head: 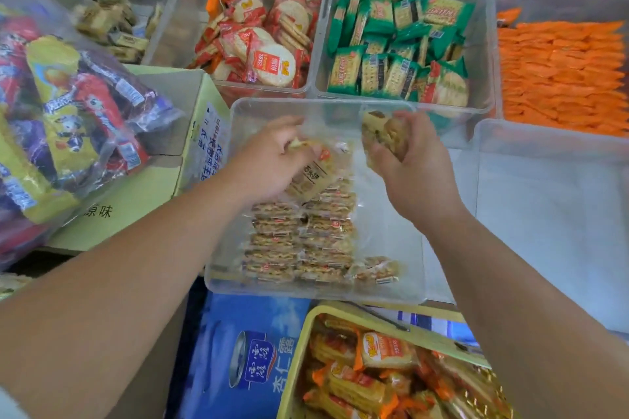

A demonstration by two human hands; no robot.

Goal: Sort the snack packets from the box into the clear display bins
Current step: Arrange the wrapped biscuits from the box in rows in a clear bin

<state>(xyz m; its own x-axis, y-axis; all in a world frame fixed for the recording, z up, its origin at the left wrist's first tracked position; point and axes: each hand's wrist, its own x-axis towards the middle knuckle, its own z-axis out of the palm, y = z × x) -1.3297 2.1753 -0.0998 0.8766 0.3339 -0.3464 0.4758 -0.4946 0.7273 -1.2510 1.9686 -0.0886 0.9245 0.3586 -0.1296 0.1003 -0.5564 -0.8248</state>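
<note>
Clear plastic bin at centre (pixel 391 214): the landmark; an open-topped display bin with bare floor on its right half.
Packets in the centre bin (pixel 303 241): pale, see-through biscuit packets lie in two neat columns on its left half, with one loose packet (pixel 374 270) at the near end of the rows.
Left hand (pixel 269 160): reaches over the far left part of the centre bin, fingers curled down and closed on one pale packet (pixel 316 177) that touches the top of the stacked rows.
Right hand (pixel 412 163): held above the far right part of the centre bin, fingers wrapped around a small bunch of biscuit packets (pixel 383 133), clear of the bin floor.
Box of snack packets (pixel 384 371): a yellow-rimmed box just nearer the camera than the centre bin, full of orange and yellow packets.
Blue carton (pixel 245 350): beside that box, below the centre bin's near left corner.
Red packet bin (pixel 258 37): just beyond the centre bin, to the left, holding round crackers.
Green packet bin (pixel 401 44): just beyond the centre bin, straight ahead.
Orange packet bin (pixel 558 75): beyond and to the right of the centre bin, packets laid in rows.
Cardboard box with a bag of colourful snacks (pixel 68 119): left of the centre bin.
</note>
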